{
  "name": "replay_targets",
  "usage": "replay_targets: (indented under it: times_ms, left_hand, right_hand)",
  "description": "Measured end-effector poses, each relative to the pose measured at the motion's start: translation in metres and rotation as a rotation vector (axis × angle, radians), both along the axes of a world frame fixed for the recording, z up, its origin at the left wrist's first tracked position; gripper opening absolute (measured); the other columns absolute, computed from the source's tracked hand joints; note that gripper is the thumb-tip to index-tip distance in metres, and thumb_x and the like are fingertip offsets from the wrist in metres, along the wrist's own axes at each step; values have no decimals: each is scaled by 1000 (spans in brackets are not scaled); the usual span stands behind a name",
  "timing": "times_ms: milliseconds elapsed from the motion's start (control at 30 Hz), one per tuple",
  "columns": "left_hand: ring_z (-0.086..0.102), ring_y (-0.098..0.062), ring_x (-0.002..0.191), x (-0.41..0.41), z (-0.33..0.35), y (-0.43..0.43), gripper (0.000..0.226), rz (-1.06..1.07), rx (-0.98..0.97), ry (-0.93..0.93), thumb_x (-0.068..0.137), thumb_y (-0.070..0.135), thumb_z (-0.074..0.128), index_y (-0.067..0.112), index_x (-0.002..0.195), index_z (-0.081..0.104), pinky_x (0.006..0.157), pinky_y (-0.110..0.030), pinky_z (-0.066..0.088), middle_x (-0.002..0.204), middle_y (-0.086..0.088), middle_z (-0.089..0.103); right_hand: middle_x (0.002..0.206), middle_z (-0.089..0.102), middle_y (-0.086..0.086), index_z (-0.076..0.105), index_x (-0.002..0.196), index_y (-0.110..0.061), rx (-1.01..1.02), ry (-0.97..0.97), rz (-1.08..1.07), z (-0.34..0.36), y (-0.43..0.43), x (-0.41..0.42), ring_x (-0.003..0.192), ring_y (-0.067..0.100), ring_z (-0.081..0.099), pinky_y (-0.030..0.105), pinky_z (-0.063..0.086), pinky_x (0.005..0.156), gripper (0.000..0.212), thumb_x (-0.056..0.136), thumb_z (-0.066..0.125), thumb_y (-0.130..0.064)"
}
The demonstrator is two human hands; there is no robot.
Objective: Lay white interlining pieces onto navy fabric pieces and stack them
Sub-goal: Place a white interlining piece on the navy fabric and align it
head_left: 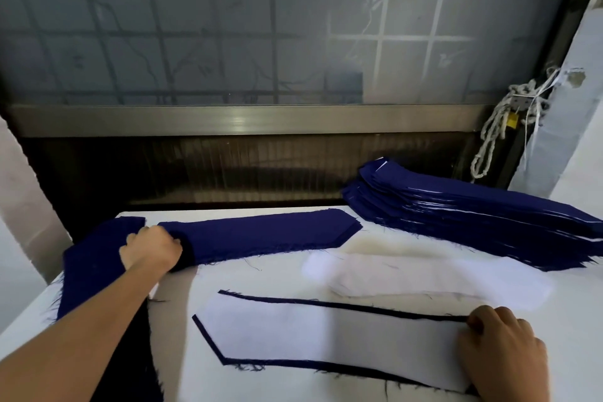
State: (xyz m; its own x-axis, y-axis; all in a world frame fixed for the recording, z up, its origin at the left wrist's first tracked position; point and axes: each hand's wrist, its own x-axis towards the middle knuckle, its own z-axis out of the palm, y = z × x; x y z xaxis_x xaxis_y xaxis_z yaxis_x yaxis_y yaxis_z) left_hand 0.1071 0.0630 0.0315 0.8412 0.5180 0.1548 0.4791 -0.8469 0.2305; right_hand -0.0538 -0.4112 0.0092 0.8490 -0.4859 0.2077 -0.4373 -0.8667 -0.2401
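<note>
A long navy fabric piece with a pointed end (261, 233) is gripped by the left hand (150, 250) at 9 o'clock on the white-covered work table (280, 277), the fingers curled into a bunched fold at the strip's left end. The strip is stretched toward 12 o'clock, its point aimed to the right. Under the left forearm, a dark navy fabric pile (94, 271) is spread along the table's left edge.

At 6 o'clock, 1 white interlining piece (326, 336) is laid flat on a matching navy fabric piece (329, 303), of which only a narrow frayed border is seen around it. Its right end is covered by the right hand (502, 352) at 4 o'clock, fingers bent down onto the white layer; whether the cloth is pinched or merely pressed cannot be told.

A loose heap of white interlining pieces (408, 274) is seen just beyond, near the table's centre. At 2 o'clock, a tall stack of navy pieces with thin white edges showing between layers (473, 215) is fanned out toward the right edge. A knotted white rope (492, 137) is hung beside the frosted window (228, 26) behind.
</note>
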Motion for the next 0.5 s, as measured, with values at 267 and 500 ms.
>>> replay_targets:
  times_ms: [267, 500]
  left_hand:
    - [39, -28, 123, 0, -8, -13, 19, -276, 107, -7, 95, 32, 59, 25, 96, 77, 103, -42, 34, 130, -3, 52]
    - [54, -24, 122, 4, -8, -17, 18, -323, -347, -88, 83, 30, 77, 31, 67, 71, 97, -39, 43, 126, 8, 62]
  right_hand:
    - [87, 52, 0, 60, 84, -23, 32, -43, 2, -5, -3, 3, 82, 22, 39, 36, 37, 78, 6, 83, 58, -18]
    - [92, 55, 1, 62, 89, -21, 7, -9, 19, -4, -3, 2, 88, 24, 47, 36, 40, 79, 7, 85, 57, -21]
